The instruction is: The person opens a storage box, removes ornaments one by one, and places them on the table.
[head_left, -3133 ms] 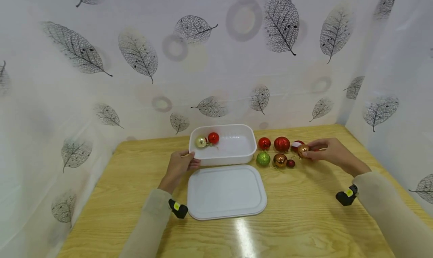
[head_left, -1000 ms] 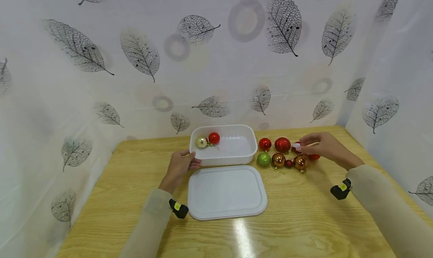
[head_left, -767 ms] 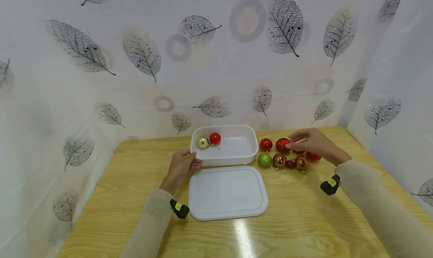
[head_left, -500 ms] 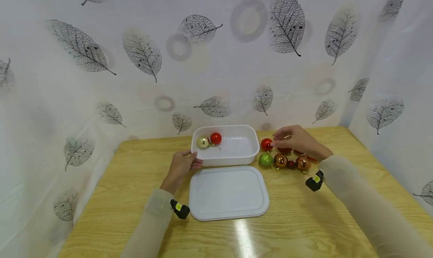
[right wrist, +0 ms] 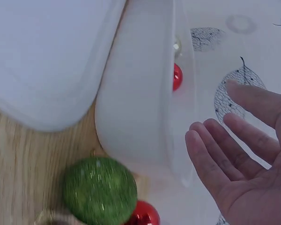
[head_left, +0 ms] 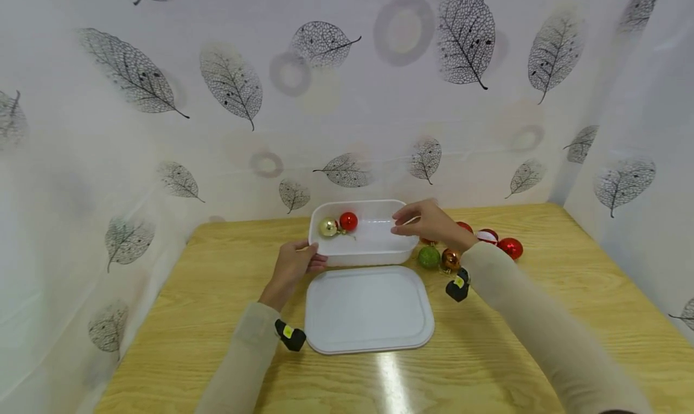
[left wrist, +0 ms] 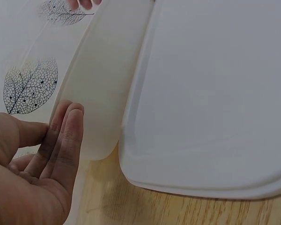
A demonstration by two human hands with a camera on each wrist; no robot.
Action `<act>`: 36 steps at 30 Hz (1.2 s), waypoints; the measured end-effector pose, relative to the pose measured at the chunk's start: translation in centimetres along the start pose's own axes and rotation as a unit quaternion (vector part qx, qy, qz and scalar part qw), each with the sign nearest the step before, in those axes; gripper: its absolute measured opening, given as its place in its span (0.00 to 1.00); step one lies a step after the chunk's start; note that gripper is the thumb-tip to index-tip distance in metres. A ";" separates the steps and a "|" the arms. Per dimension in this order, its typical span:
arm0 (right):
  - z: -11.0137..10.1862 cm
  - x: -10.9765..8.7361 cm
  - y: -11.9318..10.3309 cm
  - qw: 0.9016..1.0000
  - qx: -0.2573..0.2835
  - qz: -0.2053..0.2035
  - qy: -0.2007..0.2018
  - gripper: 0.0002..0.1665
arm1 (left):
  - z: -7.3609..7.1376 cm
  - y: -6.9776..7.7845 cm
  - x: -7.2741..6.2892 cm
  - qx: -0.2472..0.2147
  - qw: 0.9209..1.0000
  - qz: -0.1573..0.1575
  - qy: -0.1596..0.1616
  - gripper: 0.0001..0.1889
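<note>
At the front left corner of a white plastic box (head_left: pixel 363 259), my left hand (head_left: pixel 290 266) pinches the rim; in the left wrist view its thumb and fingers lie on either side of the box wall (left wrist: pixel 96 89). Inside the box are a pale gold bauble (head_left: pixel 328 227) and a red bauble (head_left: pixel 348 221). Over the box's right end hovers my right hand (head_left: pixel 431 222), with nothing between its fingers. The right wrist view shows the palm and loosely spread fingers of this right hand (right wrist: pixel 246 161) beside the rim, and a glittery green bauble (right wrist: pixel 100 190) below.
A white lid (head_left: pixel 368 308) lies flat in front of the box. Right of the box sit more baubles, among them a copper one (head_left: pixel 450 259), a red-and-white one (head_left: pixel 487 236) and a shiny red one (head_left: pixel 511 247); my right forearm hides others. A leaf-patterned curtain (head_left: pixel 347 112) stands behind.
About three seconds ago my right hand held a copper bauble, which then lay in the front row. Since then the hand has swept left, over the baubles to the box. My left hand stays put.
</note>
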State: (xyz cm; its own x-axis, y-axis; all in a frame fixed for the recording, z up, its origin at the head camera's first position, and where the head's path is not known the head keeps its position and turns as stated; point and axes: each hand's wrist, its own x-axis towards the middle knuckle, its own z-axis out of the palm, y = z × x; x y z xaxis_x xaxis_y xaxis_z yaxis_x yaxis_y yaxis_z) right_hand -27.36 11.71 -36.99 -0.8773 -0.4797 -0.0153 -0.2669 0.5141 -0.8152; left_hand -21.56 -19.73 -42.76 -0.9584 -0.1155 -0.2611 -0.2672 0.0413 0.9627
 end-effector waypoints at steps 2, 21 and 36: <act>0.9 0.8 -0.1 1.000 0.005 0.001 -0.004 0.26 | 0.0 0.0 0.0 -0.005 1.000 0.002 0.001 0.21; 6.5 6.8 -0.6 0.998 0.036 0.050 0.011 0.28 | -0.1 0.1 0.1 -0.011 1.000 -0.002 -0.001 0.20; 8.6 9.6 -1.0 0.991 0.041 0.113 0.065 0.29 | -0.2 0.0 0.2 -0.018 1.000 0.004 -0.003 0.21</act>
State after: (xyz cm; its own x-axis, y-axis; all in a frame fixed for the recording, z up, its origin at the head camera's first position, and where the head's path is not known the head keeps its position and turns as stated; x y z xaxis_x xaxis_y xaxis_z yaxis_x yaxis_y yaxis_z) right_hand -32.11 0.52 -41.30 -0.9560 -0.2615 -0.1328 -0.0291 0.5352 -0.8442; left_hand -21.75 -19.93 -42.78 -0.9611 -0.1101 -0.2534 -0.2557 0.0066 0.9667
